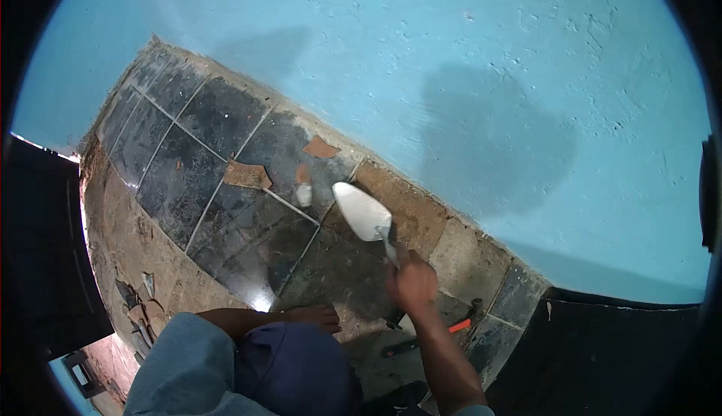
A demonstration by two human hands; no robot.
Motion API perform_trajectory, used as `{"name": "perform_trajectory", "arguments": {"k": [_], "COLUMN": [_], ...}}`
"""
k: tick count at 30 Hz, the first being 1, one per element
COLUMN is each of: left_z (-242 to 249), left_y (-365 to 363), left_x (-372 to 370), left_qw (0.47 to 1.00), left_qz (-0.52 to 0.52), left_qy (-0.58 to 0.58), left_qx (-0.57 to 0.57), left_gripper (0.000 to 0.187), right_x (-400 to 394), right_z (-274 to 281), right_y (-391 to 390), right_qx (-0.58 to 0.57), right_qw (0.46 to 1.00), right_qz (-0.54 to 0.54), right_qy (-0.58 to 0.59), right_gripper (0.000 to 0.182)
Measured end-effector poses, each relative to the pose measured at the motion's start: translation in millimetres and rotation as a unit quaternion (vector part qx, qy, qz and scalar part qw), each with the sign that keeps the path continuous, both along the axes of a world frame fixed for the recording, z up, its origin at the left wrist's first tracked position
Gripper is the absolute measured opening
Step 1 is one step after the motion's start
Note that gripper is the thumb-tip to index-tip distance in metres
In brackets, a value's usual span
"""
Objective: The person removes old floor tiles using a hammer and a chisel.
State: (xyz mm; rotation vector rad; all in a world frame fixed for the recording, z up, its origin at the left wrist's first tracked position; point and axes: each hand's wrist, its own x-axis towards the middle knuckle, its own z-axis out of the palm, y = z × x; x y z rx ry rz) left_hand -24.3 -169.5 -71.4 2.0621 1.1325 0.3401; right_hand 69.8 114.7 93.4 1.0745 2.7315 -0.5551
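My right hand (pixel 414 282) is closed round the handle of a pointed trowel (pixel 363 211). The trowel's pale blade points up and left, over the edge between the dark tiles (pixel 218 119) and a bare brown patch (pixel 406 209). My left hand (pixel 314 317) lies flat, fingers stretched out, low on the surface beside a rounded dark blue cloth shape (pixel 297 371). Left of the trowel lies a small blurred piece (pixel 304 186), orange at one end and whitish at the other. Near it are two reddish-brown broken pieces, one flat and larger (pixel 247 176), one smaller (pixel 321 147).
A light blue wall (pixel 361 62) runs along the tiles' far side. Under my right forearm lies a hammer-like tool with a black and orange handle (pixel 457 326). Several tools and shards (pixel 143 311) are piled at the lower left. A dark area (pixel 602 348) borders the tiles at right.
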Motion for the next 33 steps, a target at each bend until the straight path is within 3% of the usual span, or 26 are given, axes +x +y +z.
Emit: {"name": "perform_trajectory", "arguments": {"k": [2,5,8,11,17,20,23,26,33], "left_z": [0,9,12,-3,9,3,-15,-15,-28], "left_y": [1,9,7,1,7,6,-5,-3,-3], "left_x": [1,-1,-4,1,-4,-2,5,2,7], "left_qw": [1.000,0.999,0.999,0.999,1.000,0.999,0.999,0.998,0.999], "left_qz": [0.006,-0.017,0.008,0.023,0.003,0.000,0.023,0.025,0.011], "left_qy": [0.008,0.022,-0.016,-0.026,-0.026,-0.028,-0.010,-0.040,-0.044], "left_qx": [-0.019,-0.035,-0.033,0.012,-0.014,-0.028,0.031,0.043,0.014], "left_gripper": [0.047,0.046,0.045,0.046,0.048,0.052,0.057,0.058,0.056], "right_x": [-2,-6,-21,-29,-25,-54,-81,-105,-143], "right_z": [-3,-17,-52,-56,-13,-30,-54,-36,-54], "right_y": [12,22,7,-28,-65,-39,-2,17,27], "right_qx": [-0.027,-0.017,-0.078,-0.066,-0.070,0.009,0.107,0.099,0.168], "right_qw": [0.997,0.994,0.985,0.991,0.997,1.000,0.994,0.992,0.976], "right_qz": [-0.068,-0.097,-0.115,-0.116,-0.004,-0.023,0.026,0.057,0.129], "right_qy": [-0.021,-0.042,-0.104,-0.028,0.036,0.010,0.002,-0.058,-0.044], "right_gripper": [0.047,0.049,0.050,0.054,0.057,0.058,0.055,0.057,0.058]}}
